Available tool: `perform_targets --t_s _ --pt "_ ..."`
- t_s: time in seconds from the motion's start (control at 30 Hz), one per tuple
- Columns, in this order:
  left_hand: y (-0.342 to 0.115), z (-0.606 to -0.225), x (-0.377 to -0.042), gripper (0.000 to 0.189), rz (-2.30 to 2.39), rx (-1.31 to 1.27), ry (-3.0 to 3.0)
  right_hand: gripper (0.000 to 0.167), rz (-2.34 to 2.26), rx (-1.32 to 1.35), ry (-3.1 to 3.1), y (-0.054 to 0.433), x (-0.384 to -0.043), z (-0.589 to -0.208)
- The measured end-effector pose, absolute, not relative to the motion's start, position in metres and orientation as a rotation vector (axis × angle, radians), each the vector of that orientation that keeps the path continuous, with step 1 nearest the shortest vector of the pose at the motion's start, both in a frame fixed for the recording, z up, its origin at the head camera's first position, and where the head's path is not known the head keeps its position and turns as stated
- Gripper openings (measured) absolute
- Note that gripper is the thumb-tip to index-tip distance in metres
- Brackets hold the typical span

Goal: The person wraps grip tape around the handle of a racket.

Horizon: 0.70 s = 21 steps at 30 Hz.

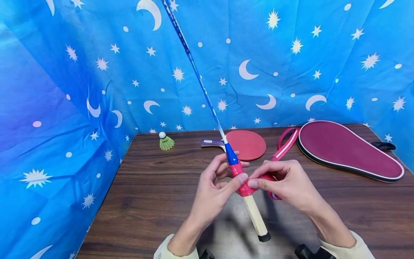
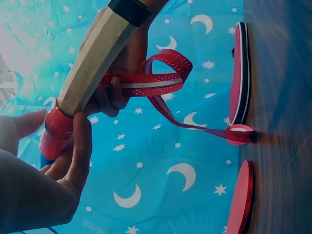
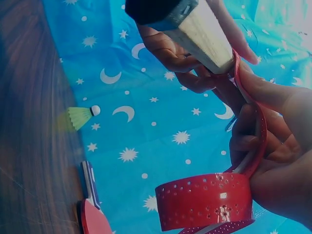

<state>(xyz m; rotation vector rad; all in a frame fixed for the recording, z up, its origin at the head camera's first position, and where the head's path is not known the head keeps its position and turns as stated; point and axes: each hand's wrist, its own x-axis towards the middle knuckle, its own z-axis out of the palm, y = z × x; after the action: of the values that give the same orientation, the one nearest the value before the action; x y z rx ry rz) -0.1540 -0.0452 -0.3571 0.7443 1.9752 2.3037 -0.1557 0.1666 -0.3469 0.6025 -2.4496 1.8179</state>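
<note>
Blue star-and-moon cloth (image 1: 106,88) backs a dark wood table (image 1: 145,194), over which a badminton racket (image 1: 207,95) slants, shaft toward eleven o'clock, bare wooden handle (image 1: 254,214) toward five. The left hand (image 1: 215,189) grips it where red tape (image 3: 204,202) is wrapped; the right hand (image 1: 288,183) pinches the tape's loose, looping length. A shuttlecock (image 1: 166,142) sits at ten o'clock from the hands, a paddle (image 1: 247,145) at twelve, a maroon case (image 1: 346,151) past two; wood stretches toward nine. From here, the racket's head is cut off above; fingers partly hide the tape.
</note>
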Motion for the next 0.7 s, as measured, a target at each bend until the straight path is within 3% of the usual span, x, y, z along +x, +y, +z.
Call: perform_targets --t_s 0.7 --pt "-0.041 -0.367 -0.160 0.052 2.376 0.658 1.937 0.012 1.726 0.540 -2.492 0.163 -0.170 -0.363"
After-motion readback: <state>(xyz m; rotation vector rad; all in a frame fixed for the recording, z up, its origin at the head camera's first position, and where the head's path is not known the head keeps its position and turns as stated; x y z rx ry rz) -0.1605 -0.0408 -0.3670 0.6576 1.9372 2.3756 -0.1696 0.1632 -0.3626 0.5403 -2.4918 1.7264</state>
